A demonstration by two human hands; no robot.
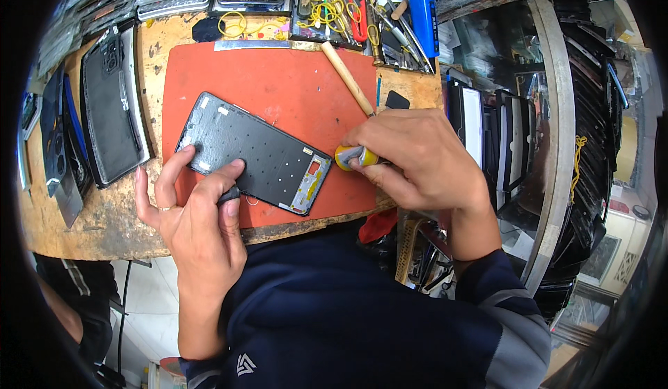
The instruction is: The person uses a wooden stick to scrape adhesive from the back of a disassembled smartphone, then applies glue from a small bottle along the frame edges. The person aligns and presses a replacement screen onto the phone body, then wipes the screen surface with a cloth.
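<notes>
A dark grey phone frame (pixel 264 154) lies tilted on a red work mat (pixel 292 90). My left hand (pixel 195 215) rests on the frame's near edge, its fingers pressing the frame down, with a small dark piece under the thumb. My right hand (pixel 417 163) is closed around a small yellow and grey tube (pixel 353 156), whose tip points at the frame's right corner. A wooden-handled tool (pixel 346 77) lies on the mat just beyond my right hand.
The mat sits on a worn wooden bench (pixel 104 215). Phone screens and panels (pixel 111 104) lie at the left. A tray of tools and yellow rubber bands (pixel 334 6) and a blue cylinder (pixel 422 3) stand at the back. Framed screens (pixel 501 145) stand at the right.
</notes>
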